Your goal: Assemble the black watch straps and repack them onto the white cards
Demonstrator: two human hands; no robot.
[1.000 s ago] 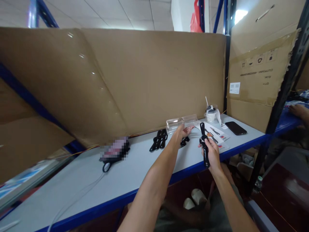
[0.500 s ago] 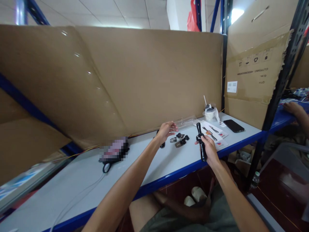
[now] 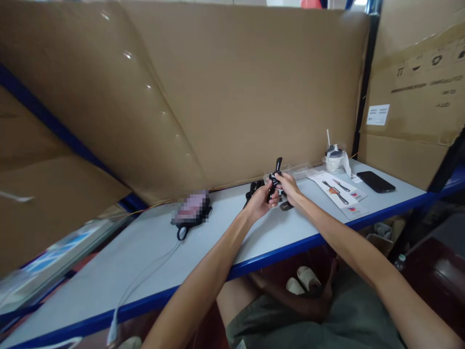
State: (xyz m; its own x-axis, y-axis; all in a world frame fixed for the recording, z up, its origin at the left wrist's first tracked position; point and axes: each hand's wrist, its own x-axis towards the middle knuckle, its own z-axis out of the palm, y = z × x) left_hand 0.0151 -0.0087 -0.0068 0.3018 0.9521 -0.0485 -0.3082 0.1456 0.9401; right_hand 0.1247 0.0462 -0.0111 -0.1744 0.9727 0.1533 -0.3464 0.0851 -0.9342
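Observation:
Over the table, both of my hands meet around a glossy black handle (image 3: pixel 278 165), whose upper end sticks up above the fingers. My left hand (image 3: pixel 260 199) is closed around its lower part. My right hand (image 3: pixel 289 185) pinches it near the middle, where a small shiny piece shows between the fingers. Dark handle-like parts (image 3: pixel 252 191) lie just behind my left hand. Below my right hand, a small dark flat piece (image 3: pixel 286 206) rests on the table, and the parts around it are mostly hidden by the hands.
Printed cards with tool pictures (image 3: pixel 336 190) lie to the right, beside a black phone (image 3: pixel 376 182). Behind them stand a lidded cup (image 3: pixel 334 157) and a clear plastic tray (image 3: pixel 301 171). A blurred-out pouch-like item (image 3: pixel 191 211) with a cable is left. Cardboard (image 3: pixel 236 97) walls the back.
My left hand has gone from open over the table to closed on the black handle. My right hand has brought the handle left and away from me. The view has tilted down.

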